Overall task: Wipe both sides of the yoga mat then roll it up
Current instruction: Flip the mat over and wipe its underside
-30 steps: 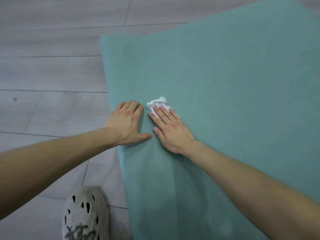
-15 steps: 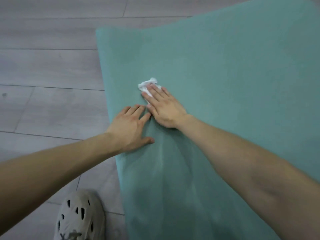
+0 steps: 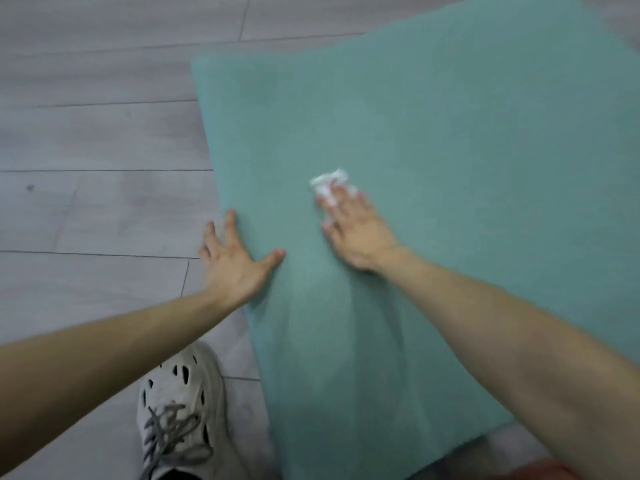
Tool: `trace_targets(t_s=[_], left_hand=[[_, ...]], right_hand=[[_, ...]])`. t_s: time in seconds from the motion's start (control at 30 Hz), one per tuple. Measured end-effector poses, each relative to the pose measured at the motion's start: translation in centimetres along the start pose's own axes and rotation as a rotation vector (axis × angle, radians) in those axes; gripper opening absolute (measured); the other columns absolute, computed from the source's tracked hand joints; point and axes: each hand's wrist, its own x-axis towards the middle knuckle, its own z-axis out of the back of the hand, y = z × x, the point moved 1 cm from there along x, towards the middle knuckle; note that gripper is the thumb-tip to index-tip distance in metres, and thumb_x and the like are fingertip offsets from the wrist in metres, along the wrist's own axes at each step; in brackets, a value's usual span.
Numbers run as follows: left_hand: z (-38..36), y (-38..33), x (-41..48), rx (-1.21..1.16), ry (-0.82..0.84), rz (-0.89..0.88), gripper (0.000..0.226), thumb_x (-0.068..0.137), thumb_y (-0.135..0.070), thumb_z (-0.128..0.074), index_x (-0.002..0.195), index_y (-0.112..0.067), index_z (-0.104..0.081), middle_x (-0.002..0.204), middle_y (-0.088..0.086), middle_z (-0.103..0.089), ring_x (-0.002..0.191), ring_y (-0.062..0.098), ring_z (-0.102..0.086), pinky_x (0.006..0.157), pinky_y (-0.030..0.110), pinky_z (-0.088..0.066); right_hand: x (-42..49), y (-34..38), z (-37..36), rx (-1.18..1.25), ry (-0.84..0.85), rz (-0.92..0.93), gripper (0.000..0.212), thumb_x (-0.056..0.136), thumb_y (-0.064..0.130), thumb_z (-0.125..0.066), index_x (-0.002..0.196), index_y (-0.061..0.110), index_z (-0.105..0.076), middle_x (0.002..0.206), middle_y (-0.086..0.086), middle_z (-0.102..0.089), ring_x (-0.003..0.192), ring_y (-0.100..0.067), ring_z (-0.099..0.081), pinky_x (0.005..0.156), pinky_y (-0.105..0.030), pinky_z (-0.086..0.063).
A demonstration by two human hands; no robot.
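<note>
A teal yoga mat lies flat on the grey floor, filling the middle and right of the head view. My right hand lies flat on the mat with straight fingers, pressing a crumpled white wipe under its fingertips. My left hand rests spread on the mat's left edge, thumb on the mat, fingers reaching over the edge toward the floor. Both forearms stretch in from the bottom corners.
Grey wood-look floor planks lie to the left and beyond the mat. A white perforated shoe with grey laces stands at the bottom, just left of the mat. A reddish patch shows at the bottom right.
My right hand slid the wipe to the right, away from my left hand. My left hand spread its fingers and shifted onto the mat's left edge. The view moved slightly.
</note>
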Motion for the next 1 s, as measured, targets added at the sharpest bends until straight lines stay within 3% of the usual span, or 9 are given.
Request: trace_targets(t_s=[0.13,0.27,0.4,0.47,0.6,0.67,0.77,0.9,1.0], left_hand=[[-1.9,2.7,-3.1,-0.31,0.131,0.271,0.114,0.054,-0.064,-0.091,0.145,-0.019,-0.038,0.138,0.007,-0.061,0.123,0.032,-0.065,0.101,0.051,-0.056],[-3.3,3.0,-6.4,-0.412,0.318,0.315,0.065,0.065,-0.046,-0.097,0.119,-0.024,-0.067,0.11,-0.005,-0.076,0.095,0.02,-0.074,0.071,0.035,-0.062],[-3.7,3.2,-5.8,-0.491,0.338,0.263,0.053,0.073,-0.031,-0.096,0.118,-0.018,-0.072,0.112,-0.004,-0.078,0.096,0.019,-0.075,0.082,0.037,-0.062],[-2.9,3.2,-4.1,-0.487,0.291,0.24,0.058,0.072,-0.029,-0.097,0.122,-0.015,-0.07,0.117,-0.003,-0.077,0.102,0.02,-0.074,0.091,0.039,-0.061],[0.5,3.2,1.1,-0.423,0.121,0.217,0.097,0.05,-0.052,-0.103,0.127,-0.012,-0.061,0.121,-0.001,-0.073,0.105,0.02,-0.072,0.092,0.035,-0.059],[2.2,2.9,2.8,-0.404,0.13,0.226,0.11,0.037,-0.062,-0.102,0.128,-0.016,-0.061,0.121,-0.002,-0.074,0.103,0.02,-0.073,0.094,0.041,-0.061],[2.8,2.5,2.0,-0.359,0.243,0.244,0.101,0.051,-0.049,-0.103,0.132,-0.019,-0.053,0.12,-0.005,-0.069,0.107,0.022,-0.068,0.096,0.049,-0.058],[1.0,3.9,1.0,-0.387,0.21,0.254,0.123,0.043,-0.052,-0.105,0.144,-0.022,-0.041,0.131,-0.006,-0.062,0.119,0.023,-0.063,0.103,0.05,-0.054],[0.3,4.2,1.1,-0.397,0.178,0.219,0.123,0.048,-0.05,-0.104,0.147,-0.021,-0.036,0.136,-0.005,-0.059,0.123,0.022,-0.06,0.11,0.047,-0.051]], right_hand=[[-5.7,4.8,-1.2,-0.012,0.124,0.335,0.062,0.111,0.045,-0.021,0.169,0.026,-0.013,0.176,-0.001,-0.01,0.163,-0.016,-0.002,0.132,-0.042,-0.001],[-8.6,-5.0,0.9,-0.132,-0.063,-0.079,0.063,0.109,0.045,-0.013,0.169,0.027,-0.006,0.177,-0.002,-0.007,0.163,-0.019,-0.003,0.13,-0.053,-0.014],[-11.8,-8.8,2.8,-0.034,-0.087,-0.544,0.072,0.105,0.053,-0.015,0.169,0.02,-0.011,0.177,-0.009,-0.004,0.163,-0.024,0.0,0.131,-0.05,-0.003],[-11.7,-4.4,1.3,-0.015,-0.074,-0.439,0.072,0.105,0.054,-0.017,0.169,0.02,-0.012,0.177,-0.01,-0.003,0.163,-0.024,0.002,0.132,-0.048,0.001],[-10.6,7.4,-2.3,0.051,0.062,0.093,0.065,0.11,0.049,-0.02,0.169,0.025,-0.011,0.177,-0.005,-0.004,0.163,-0.017,0.003,0.132,-0.043,0.001],[-10.3,8.1,-2.1,0.061,0.061,0.153,0.063,0.111,0.048,-0.018,0.169,0.026,-0.008,0.177,-0.001,-0.003,0.163,-0.014,0.004,0.132,-0.041,0.002],[-10.2,1.2,-1.0,-0.073,-0.051,-0.074,0.064,0.11,0.045,-0.017,0.169,0.022,-0.009,0.177,-0.004,-0.006,0.163,-0.018,0.0,0.132,-0.047,-0.006],[-11.2,-7.0,1.4,-0.066,-0.158,-0.594,0.07,0.109,0.045,-0.024,0.167,0.007,-0.014,0.176,-0.016,-0.005,0.163,-0.03,0.0,0.132,-0.05,-0.004],[-11.0,0.0,-1.2,0.027,-0.185,-0.372,0.075,0.107,0.047,-0.026,0.167,0.005,-0.011,0.176,-0.013,-0.001,0.163,-0.031,0.005,0.131,-0.052,-0.007]])
